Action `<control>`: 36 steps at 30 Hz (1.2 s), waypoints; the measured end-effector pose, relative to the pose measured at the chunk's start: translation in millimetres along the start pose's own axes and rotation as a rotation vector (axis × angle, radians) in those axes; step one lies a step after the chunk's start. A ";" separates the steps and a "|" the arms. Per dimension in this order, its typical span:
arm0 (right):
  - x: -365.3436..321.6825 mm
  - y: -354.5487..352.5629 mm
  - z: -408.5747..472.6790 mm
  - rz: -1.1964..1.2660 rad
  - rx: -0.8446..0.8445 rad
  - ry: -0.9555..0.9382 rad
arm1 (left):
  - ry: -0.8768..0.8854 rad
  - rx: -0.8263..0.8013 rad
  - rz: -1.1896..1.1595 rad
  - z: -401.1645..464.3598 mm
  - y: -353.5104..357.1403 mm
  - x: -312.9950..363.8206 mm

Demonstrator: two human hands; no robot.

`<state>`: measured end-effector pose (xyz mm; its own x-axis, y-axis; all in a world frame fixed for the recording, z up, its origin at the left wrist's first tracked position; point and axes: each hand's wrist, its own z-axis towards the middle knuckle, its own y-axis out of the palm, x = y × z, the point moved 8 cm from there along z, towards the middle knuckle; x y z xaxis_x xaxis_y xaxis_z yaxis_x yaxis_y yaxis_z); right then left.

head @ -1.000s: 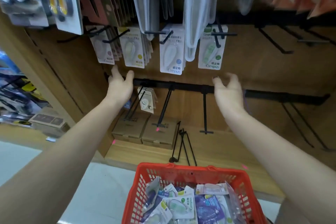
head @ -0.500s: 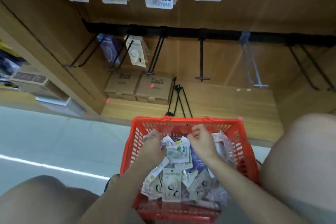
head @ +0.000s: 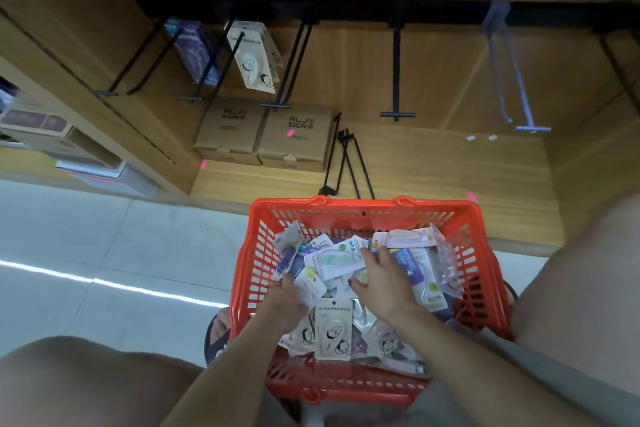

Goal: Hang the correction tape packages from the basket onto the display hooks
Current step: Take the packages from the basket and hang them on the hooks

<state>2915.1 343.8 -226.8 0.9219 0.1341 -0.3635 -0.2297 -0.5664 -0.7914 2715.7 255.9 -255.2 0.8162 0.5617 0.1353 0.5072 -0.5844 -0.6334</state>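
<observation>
the right hand lies spread and relaxed on top of the heap, its fingers straight and resting on a white package with a green dot, the thumb out to the left; nothing is pinched. the left hand sits at the left side of the heap with its fingers buried among the packets, so whether they are grasping anything cannot be told. just below and between the two hands a white package with a cartoon print lies face up. all around the fingers the correction tape packages lie in a loose pile, white, purple and clear, filling the red basket, which stands on the floor between the person's bare knees.

beyond the basket a low wooden shelf carries two brown cardboard boxes side by side and a loose black hook leaning beside them. above, a black rail runs across the wooden back panel with display hooks sticking out of it. one hook on the left holds a white hanging package, and the hook left of it holds purple packages. the pale tiled floor lies to the left.
</observation>
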 end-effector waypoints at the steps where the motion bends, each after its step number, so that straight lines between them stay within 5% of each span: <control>1: -1.5 -2.4 4.3 -0.004 0.014 -0.006 | 0.014 0.001 0.035 0.7 2.3 -0.1; 12: -18.2 1.7 46.1 -0.049 -0.155 -0.040 | 0.027 0.121 -0.065 7.4 -9.4 -0.4; 23: 0.8 -2.9 52.6 0.336 -0.032 0.322 | 0.060 0.260 -0.574 0.4 -55.3 4.9; 27: 11.8 -6.8 52.4 0.598 -0.008 0.380 | 0.139 0.335 -0.301 9.6 -90.2 10.8; 36: 37.5 -5.8 45.8 0.980 -0.024 0.475 | 0.208 0.185 0.161 32.2 -91.1 30.3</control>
<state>2936.8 389.3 -258.4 0.3690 -0.7096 -0.6002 -0.9293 -0.2719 -0.2498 2685.4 345.0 -218.0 0.9307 0.3273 0.1631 0.3235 -0.5288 -0.7847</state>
